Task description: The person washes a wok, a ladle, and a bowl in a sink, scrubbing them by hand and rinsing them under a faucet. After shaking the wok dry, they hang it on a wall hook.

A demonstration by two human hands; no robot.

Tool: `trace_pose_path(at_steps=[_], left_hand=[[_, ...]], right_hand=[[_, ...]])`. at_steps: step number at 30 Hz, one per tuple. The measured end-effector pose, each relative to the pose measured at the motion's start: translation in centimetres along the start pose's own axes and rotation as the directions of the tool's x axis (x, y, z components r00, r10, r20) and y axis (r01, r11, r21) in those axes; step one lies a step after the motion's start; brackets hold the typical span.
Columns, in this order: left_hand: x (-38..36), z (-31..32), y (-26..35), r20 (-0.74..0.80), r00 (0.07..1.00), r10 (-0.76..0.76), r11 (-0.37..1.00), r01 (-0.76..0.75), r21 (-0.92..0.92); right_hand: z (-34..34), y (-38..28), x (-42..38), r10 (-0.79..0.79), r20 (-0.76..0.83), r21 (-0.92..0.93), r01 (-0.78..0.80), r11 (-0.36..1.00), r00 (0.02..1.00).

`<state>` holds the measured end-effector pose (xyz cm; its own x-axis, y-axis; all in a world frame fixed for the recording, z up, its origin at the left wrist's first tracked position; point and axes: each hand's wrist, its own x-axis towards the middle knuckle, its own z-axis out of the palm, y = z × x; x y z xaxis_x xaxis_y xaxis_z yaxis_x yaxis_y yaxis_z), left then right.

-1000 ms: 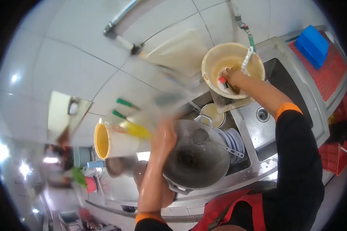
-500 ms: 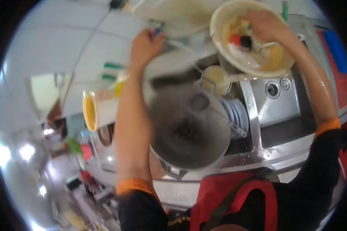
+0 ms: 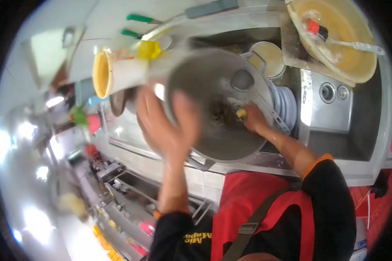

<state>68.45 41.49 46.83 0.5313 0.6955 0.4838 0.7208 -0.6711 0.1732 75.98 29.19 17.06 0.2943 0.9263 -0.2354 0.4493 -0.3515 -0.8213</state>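
A large grey metal pot [image 3: 222, 143] sits over the sink in front of me, with dark residue on its bottom and a ladle [image 3: 242, 80] lying inside. Reaching down into the pot, my right hand [image 3: 254, 118] is closed around a small yellow sponge [image 3: 241, 114] close to the residue. My left hand [image 3: 170, 124], blurred by motion, is held by the pot's left rim with thumb and fingers apart and nothing between them. At the upper right, a cream basin [image 3: 366, 71] holds cloudy liquid and a white-handled brush [image 3: 355, 44].
Stacked plates [image 3: 287, 108] and a cream-coloured container [image 3: 268, 58] are in the sink behind the pot. To the right is a metal sink bowl [image 3: 331, 111]. Green-handled knives [image 3: 139, 18], a grey block [image 3: 211, 8] and a yellow-rimmed container [image 3: 102, 74] stand along the left and back.
My right hand has moved from the cream basin into the pot, now with a sponge. My left hand has come down from the back wall to the pot's left rim.
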Motion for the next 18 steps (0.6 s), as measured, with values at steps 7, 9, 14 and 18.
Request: trace_pose_path(at_steps=[7, 9, 14, 18], left_hand=[[-18.2, -2.7, -0.5, 0.572, 0.258, -0.779, 0.199, 0.966, -0.165], [-17.3, -1.7, 0.9, 0.450, 0.529, -0.719, 0.438, 0.848, -0.297], [-18.8, -1.2, -0.1, 0.471, 0.623, -0.624, 0.512, 0.782, -0.356], [-19.4, -0.1, -0.2, 0.463, 0.670, -0.581, 0.471, 0.740, -0.480]], right_hand=[[4.8, -17.1, 0.8, -0.323, -0.075, 0.690, 0.283, 0.667, 0.944], [8.2, -18.3, 8.9, -0.245, -0.555, 0.410, 0.518, 0.751, 0.795], [5.7, -5.2, 10.4, -0.266, -0.189, -0.131, 0.244, 0.961, 0.945], [5.8, -6.6, -2.2, -0.188, 0.372, 0.330, 0.060, 0.942, 0.909]])
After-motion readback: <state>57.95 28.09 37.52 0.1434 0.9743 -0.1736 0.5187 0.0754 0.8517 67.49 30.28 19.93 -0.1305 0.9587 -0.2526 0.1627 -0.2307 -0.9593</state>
